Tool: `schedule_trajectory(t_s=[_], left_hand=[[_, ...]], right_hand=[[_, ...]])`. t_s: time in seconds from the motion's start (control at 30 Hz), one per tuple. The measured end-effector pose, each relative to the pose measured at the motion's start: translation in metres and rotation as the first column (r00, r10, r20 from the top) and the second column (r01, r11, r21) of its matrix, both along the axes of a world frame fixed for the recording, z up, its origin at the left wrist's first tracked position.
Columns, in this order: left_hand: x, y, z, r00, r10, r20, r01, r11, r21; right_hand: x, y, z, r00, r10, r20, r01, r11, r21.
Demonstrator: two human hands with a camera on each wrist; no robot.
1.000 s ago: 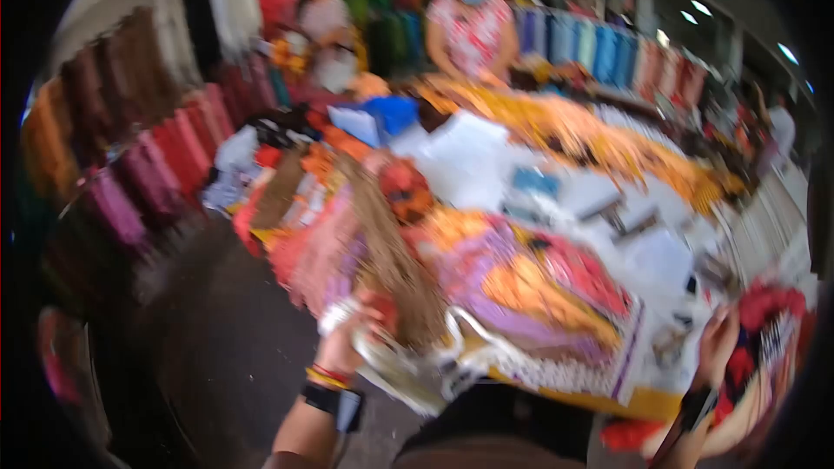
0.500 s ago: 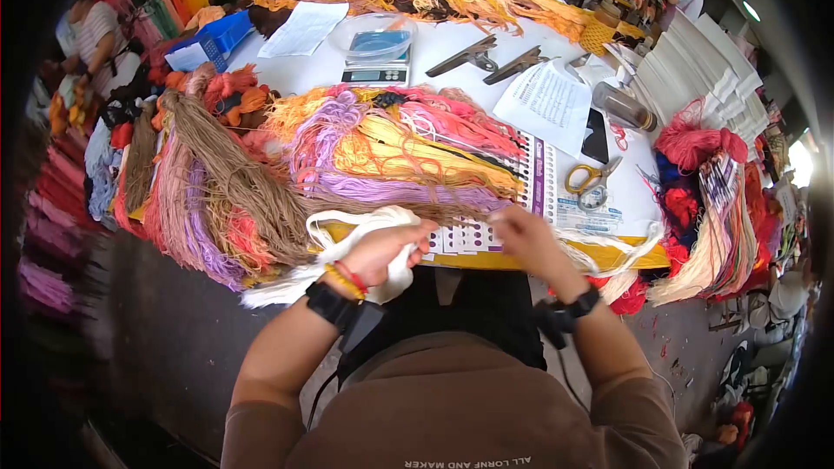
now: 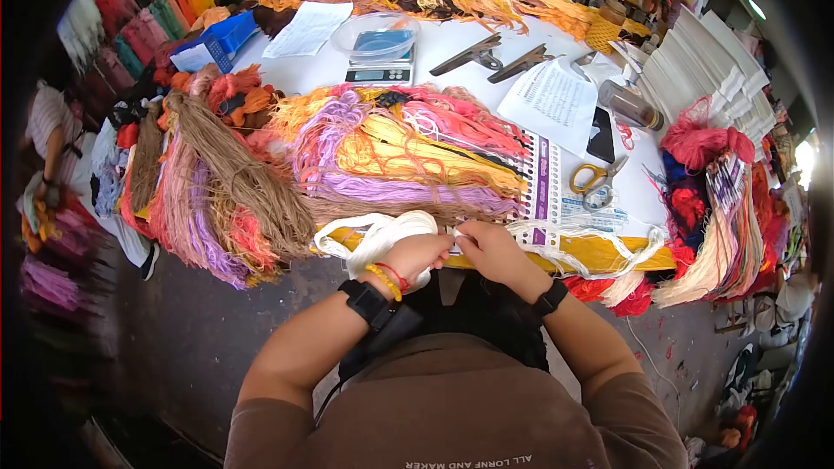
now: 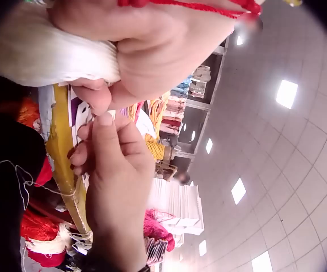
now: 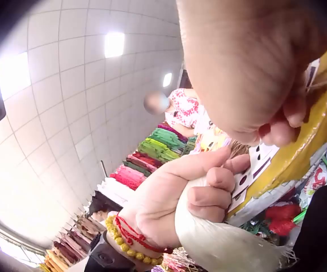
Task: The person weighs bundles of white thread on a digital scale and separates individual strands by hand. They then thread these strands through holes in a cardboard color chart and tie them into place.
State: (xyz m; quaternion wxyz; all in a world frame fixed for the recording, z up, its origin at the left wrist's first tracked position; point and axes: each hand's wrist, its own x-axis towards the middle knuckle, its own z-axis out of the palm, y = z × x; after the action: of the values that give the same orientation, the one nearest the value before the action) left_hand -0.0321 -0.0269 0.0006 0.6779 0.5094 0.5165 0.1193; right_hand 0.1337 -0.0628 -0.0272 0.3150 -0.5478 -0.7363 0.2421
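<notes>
My left hand point(image 3: 415, 257) grips a thick white skein of thread point(image 3: 375, 231) at the table's front edge. In the right wrist view its fingers curl round the skein point(image 5: 223, 241), whose cut ends hang loose below. My right hand point(image 3: 495, 252) meets the left one fingertip to fingertip. Thumb and finger of the right hand point(image 4: 118, 170) pinch a small white bit of thread point(image 4: 112, 114) in the left wrist view. Loose white strands point(image 3: 638, 254) trail along the yellow table edge to the right. A punched card point(image 3: 540, 187) with purple print lies just behind the hands.
Coloured skeins point(image 3: 417, 152) cover the middle of the table, and a brown bundle point(image 3: 248, 169) droops over the left edge. Scissors point(image 3: 598, 181), a phone point(image 3: 600, 134), a scale point(image 3: 379, 75), metal clips point(image 3: 469, 55) and paper sheets point(image 3: 547, 104) lie behind. More thread point(image 3: 708, 208) hangs at right.
The head view has swung down to the table. My right hand has come from the right edge to meet the left. My left hand has moved right with the white skein.
</notes>
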Motion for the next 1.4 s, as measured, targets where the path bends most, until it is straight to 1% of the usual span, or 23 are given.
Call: schedule_trajectory(t_s=[0.07,0.17,0.2,0.23,0.33,0.4,0.53,0.57,0.6,0.63,0.77,0.83,0.97,1.03,1.07,1.1,1.13,1.17,1.2,1.23,1.27,1.33,1.4], left_hand=[[0.001,0.002,-0.019,0.999,0.019,0.030,-0.020,1.000,0.020],[-0.002,0.004,-0.024,0.997,0.036,0.074,-0.040,0.998,0.054],[-0.004,0.004,-0.024,0.995,0.040,0.089,-0.046,0.996,0.071],[-0.004,0.004,-0.025,0.995,0.039,0.089,-0.045,0.997,0.070],[-0.005,0.005,-0.026,0.999,0.040,0.011,-0.040,0.996,0.078],[-0.004,0.005,-0.025,0.931,0.143,0.337,-0.126,0.989,-0.072],[-0.003,0.004,-0.017,0.884,0.193,0.425,-0.141,0.978,-0.152],[-0.003,0.004,-0.014,0.863,0.235,0.448,-0.153,0.965,-0.211],[-0.003,0.004,-0.012,0.839,0.277,0.468,-0.162,0.949,-0.272],[-0.004,0.005,-0.015,0.839,0.277,0.468,-0.161,0.948,-0.273],[-0.004,0.008,-0.031,0.828,0.290,0.480,-0.180,0.948,-0.262],[-0.003,0.007,-0.032,0.821,0.279,0.498,-0.175,0.954,-0.246],[-0.002,0.006,-0.033,0.864,0.240,0.442,-0.156,0.963,-0.220],[0.000,0.005,-0.034,0.890,0.207,0.407,-0.141,0.972,-0.186],[0.000,0.005,-0.034,0.907,0.176,0.383,-0.133,0.982,-0.136],[0.001,0.004,-0.034,0.923,0.147,0.357,-0.124,0.989,-0.086],[0.001,0.004,-0.037,0.923,0.145,0.356,-0.122,0.989,-0.086],[0.000,0.006,-0.042,0.942,0.097,0.320,-0.090,0.995,-0.035],[0.000,0.006,-0.042,0.958,0.050,0.281,-0.056,0.998,0.013],[0.000,0.005,-0.041,0.959,0.050,0.279,-0.056,0.998,0.012],[0.000,0.005,-0.040,0.970,0.033,0.240,-0.048,0.997,0.056],[0.000,0.007,-0.035,0.979,0.017,0.201,-0.037,0.994,0.100],[-0.010,0.016,-0.031,0.980,-0.154,-0.129,0.195,0.884,0.426]], right_hand=[[-0.002,0.002,0.006,1.000,0.005,-0.003,-0.005,1.000,0.014],[-0.001,0.004,0.014,0.998,0.031,0.057,-0.032,0.999,0.027],[-0.001,0.005,0.015,0.995,0.042,0.090,-0.049,0.996,0.079],[-0.001,0.005,0.016,0.991,0.052,0.124,-0.069,0.989,0.132],[-0.005,0.004,0.023,0.980,0.064,0.188,-0.089,0.988,0.125],[-0.008,0.004,0.023,0.972,0.054,0.229,-0.083,0.990,0.116],[-0.012,0.003,0.029,0.925,0.039,0.377,-0.082,0.992,0.098],[-0.014,0.003,0.033,0.926,0.038,0.376,-0.081,0.992,0.098],[-0.017,0.002,0.042,0.891,0.041,0.453,-0.069,0.997,0.046],[-0.019,0.001,0.048,0.848,0.049,0.527,-0.055,0.998,-0.005],[-0.021,0.002,0.051,0.825,0.059,0.562,-0.060,0.998,-0.017],[-0.022,0.000,0.050,0.821,0.035,0.569,-0.074,0.996,0.045],[-0.021,0.002,0.038,0.863,0.003,0.505,-0.053,0.995,0.084],[-0.020,0.007,0.024,0.919,-0.085,0.385,0.076,0.996,0.040],[-0.018,0.010,0.020,0.919,-0.087,0.385,0.078,0.996,0.039],[-0.016,0.012,0.019,0.981,-0.086,0.175,0.093,0.995,-0.030],[-0.014,0.013,0.018,0.994,-0.096,-0.043,0.091,0.991,-0.101],[-0.011,0.014,0.019,0.994,-0.096,-0.043,0.092,0.991,-0.100],[-0.010,0.013,0.027,0.996,-0.087,0.027,0.091,0.981,-0.173],[-0.009,0.012,0.034,0.993,-0.073,0.096,0.094,0.965,-0.245],[-0.007,0.011,0.041,0.993,-0.074,0.096,0.096,0.964,-0.247],[-0.002,0.011,0.051,0.947,0.028,0.321,0.080,0.944,-0.319],[0.003,0.016,0.040,0.924,0.062,0.377,0.090,0.924,-0.371]])
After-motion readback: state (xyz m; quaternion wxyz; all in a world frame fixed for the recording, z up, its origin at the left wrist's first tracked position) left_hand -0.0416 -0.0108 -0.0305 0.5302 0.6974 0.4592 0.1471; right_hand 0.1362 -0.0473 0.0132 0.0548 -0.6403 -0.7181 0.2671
